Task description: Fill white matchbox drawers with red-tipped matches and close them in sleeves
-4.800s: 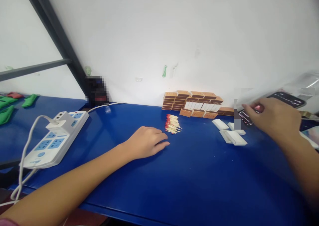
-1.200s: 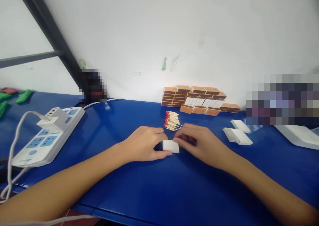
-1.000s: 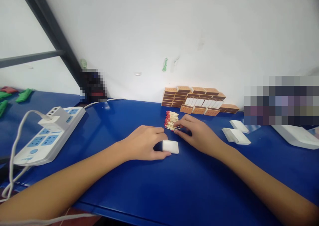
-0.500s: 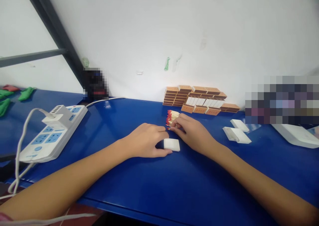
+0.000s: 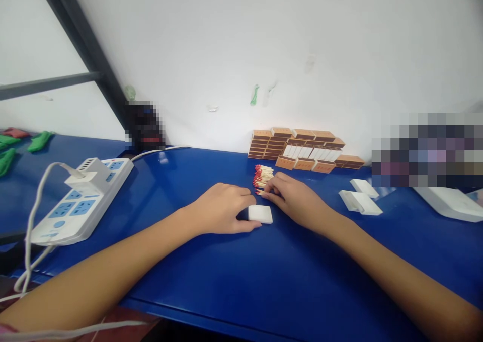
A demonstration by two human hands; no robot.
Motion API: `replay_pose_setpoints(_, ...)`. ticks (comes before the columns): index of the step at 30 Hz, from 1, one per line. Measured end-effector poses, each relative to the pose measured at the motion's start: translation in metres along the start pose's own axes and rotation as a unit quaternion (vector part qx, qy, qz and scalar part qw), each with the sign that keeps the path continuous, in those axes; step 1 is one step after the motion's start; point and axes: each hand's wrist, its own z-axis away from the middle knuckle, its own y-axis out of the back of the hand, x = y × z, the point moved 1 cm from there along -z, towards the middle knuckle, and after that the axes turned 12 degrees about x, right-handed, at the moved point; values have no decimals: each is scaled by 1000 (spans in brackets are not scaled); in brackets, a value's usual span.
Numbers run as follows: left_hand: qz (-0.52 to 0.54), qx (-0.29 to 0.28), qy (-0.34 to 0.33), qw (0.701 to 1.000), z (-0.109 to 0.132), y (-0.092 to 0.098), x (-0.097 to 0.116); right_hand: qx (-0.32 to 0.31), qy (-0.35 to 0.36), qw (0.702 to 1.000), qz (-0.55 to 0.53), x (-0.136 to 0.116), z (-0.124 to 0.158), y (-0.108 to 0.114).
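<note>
A small white matchbox tray [image 5: 261, 214] lies on the blue table, with the thumb and fingers of my left hand [image 5: 222, 210] around its left end. Just beyond it is a pile of red-headed matches [image 5: 263, 175]. My right hand [image 5: 292, 193] is at the near right edge of this pile, thumb and forefinger pinched on matches [image 5: 259, 192] whose red heads point left. How many it holds I cannot make out. The inside of the tray is hard to see.
Stacked matchboxes [image 5: 267, 145] stand against the wall, some white trays [image 5: 314, 153] among them. More white trays [image 5: 360, 202] lie to the right. A power strip [image 5: 81, 207] with a plugged-in adapter and white cable occupies the left. Green cloth pieces [image 5: 39, 141] lie far left.
My right hand has drawn slightly toward me from the match pile, with match heads now showing at its fingertips. My left hand stays around the tray.
</note>
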Motion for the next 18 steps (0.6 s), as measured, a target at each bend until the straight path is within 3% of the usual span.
replay_pose_setpoints(9, 3, -14, 15, 1000, -1, -1, -1, -83, -62, 995, -2, 2, 13, 18)
replay_pose_setpoints(18, -3, -1, 8, 1000, -1, -4, 2, -105, -83, 991, 12, -2, 18, 23)
